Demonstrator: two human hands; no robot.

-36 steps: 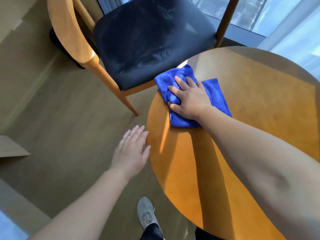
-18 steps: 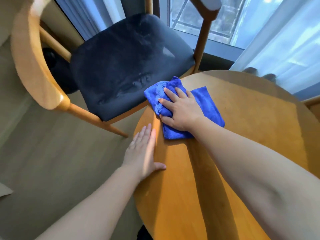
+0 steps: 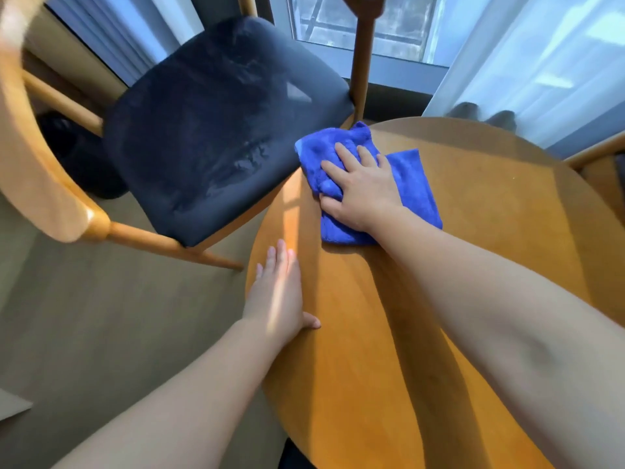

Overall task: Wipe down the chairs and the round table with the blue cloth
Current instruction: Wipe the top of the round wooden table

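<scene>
The right hand (image 3: 362,187) is pressing flat on the blue cloth (image 3: 414,184), fingers straight and slightly spread, gripping nothing. The cloth is lying folded and a little bunched on the round table (image 3: 490,272), at the far left part of the top, with its upper corner reaching the rim. The left hand (image 3: 277,296) is resting open on the near left rim of the table: its fingers are lying together along the edge and its thumb is pointing onto the wood. A strip of sunlight is falling across that hand and the table edge.

Just beside the cloth, a wooden chair (image 3: 209,130) with a dark upholstered seat is standing tight against the table — its seat corner is sitting under the rim, and one upright post is rising right behind the cloth. Its curved backrest (image 3: 30,147) is filling the left side of the view, blurred. Part of a second chair (image 3: 595,154) is showing at the right edge. A white curtain (image 3: 541,62) is hanging behind the table, next to a window (image 3: 389,25). Something dark (image 3: 77,160) is sitting on the floor (image 3: 101,316) beneath the chair — too shadowed to identify.
</scene>
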